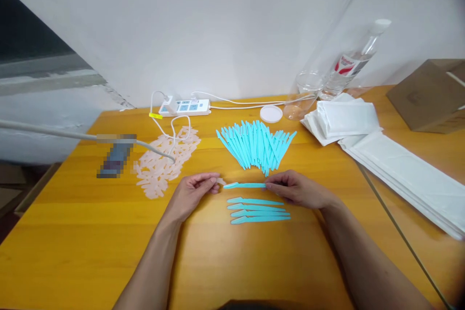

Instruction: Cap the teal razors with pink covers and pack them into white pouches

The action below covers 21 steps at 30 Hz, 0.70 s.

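Forearms (pixel 365 247) flank blue stick (pixel 247 185), right grip (pixel 267 184) pinching its narrow end, left grip (pixel 216 178) pinching pale piece (pixel 220 181)

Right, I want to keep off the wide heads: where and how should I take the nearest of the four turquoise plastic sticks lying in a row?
I'd pinch that nearest turquoise plastic stick by its slim right-hand end, coming from the right and near side. It lies flat with its head pointing left, and the next stick lies close along its far side.
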Tool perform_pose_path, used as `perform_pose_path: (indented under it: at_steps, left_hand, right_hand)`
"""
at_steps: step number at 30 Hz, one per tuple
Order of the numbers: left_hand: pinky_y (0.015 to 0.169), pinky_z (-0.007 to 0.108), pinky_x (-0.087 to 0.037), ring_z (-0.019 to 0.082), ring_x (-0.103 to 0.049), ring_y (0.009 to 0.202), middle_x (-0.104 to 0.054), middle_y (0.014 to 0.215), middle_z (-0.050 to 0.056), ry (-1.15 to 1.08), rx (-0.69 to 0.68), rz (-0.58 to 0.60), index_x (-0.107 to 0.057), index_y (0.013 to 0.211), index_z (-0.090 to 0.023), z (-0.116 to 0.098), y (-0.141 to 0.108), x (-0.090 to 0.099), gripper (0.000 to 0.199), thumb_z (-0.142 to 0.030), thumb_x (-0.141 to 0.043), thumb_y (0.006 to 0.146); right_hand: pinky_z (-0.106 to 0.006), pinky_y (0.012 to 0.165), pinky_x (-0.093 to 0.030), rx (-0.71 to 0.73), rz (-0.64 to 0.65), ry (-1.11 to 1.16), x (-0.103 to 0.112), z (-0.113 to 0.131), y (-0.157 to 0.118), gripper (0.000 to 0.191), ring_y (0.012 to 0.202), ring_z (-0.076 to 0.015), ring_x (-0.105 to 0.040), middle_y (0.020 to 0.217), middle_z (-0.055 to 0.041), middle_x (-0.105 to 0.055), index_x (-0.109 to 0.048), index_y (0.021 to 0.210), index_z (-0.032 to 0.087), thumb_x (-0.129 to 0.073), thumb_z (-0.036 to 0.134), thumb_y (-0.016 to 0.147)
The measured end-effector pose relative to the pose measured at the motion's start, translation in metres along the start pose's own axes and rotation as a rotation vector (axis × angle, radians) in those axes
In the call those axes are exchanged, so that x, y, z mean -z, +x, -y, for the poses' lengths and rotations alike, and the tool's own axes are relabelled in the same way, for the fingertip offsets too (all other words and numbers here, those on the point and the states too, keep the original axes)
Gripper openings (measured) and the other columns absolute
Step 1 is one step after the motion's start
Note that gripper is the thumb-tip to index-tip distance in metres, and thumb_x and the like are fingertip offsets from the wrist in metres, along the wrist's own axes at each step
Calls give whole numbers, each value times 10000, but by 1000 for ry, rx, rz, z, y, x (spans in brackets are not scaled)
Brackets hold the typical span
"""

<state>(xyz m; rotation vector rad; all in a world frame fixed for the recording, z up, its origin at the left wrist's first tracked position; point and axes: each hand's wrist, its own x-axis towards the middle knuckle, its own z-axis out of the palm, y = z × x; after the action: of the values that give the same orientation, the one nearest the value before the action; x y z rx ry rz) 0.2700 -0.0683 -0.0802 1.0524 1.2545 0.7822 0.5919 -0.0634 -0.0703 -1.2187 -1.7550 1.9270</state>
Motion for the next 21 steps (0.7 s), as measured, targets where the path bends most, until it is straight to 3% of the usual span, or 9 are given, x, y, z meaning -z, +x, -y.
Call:
perform_pose_path:
  at_steps: [3,8,16,21]
  left_hand:
    - [826,280,-536,159,-681,826,-773,958,75,65,-22,36,-759,1129,-164,0,-2,2,428,-453,-784,814]
    - [657,231,-471,120,-584,663,-675,728,22,231,-57,65,-774,1021,-139,-4,-3,1,431,-534,-669,883]
    - [620,229,-408,111,-515,642,-608,705,12,287,-67,90,-762,991,-124,-3,-3,-10,459,-552,-622,902]
    - [620,230,-421,113,-530,639,-629,712,19,260,-36,78,-764,981,-129,-3,-4,-7,464,-565,-642,881]
  right_hand:
    - [-238,466,-222,-4,-14,27,2,-2,0,441,531,-75,-259,637,70,-287,-417,738,209,-566,574,936]
    - [-241,460,-231,-7,-24,46,5,-4,-2,458,518,-74,-271,628,73,-286,-400,723,213,-550,582,947]
    - [-246,462,-208,-22,-24,29,4,-4,-3,446,516,-77,-255,613,76,-295,-416,734,214,-544,583,950]
    - [-248,463,-204,-9,-23,34,4,-4,-3,447,521,-77,-245,620,75,-296,-405,725,213,-541,571,955]
